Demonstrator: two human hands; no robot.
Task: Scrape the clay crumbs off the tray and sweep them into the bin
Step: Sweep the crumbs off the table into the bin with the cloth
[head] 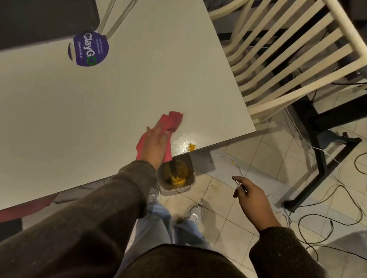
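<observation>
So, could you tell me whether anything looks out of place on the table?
Yes: yellow clay crumbs sit on a shiny patch at the table edge, beside the red cloth under the left hand, not yet in the bin below.

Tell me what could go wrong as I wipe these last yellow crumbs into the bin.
1. The bin sits partly under the table edge, so the yellow crumbs could miss its rim and hit the tiles.
2. They lie on a shiny, possibly wet patch; the red cloth under your left hand may smear them.
</observation>
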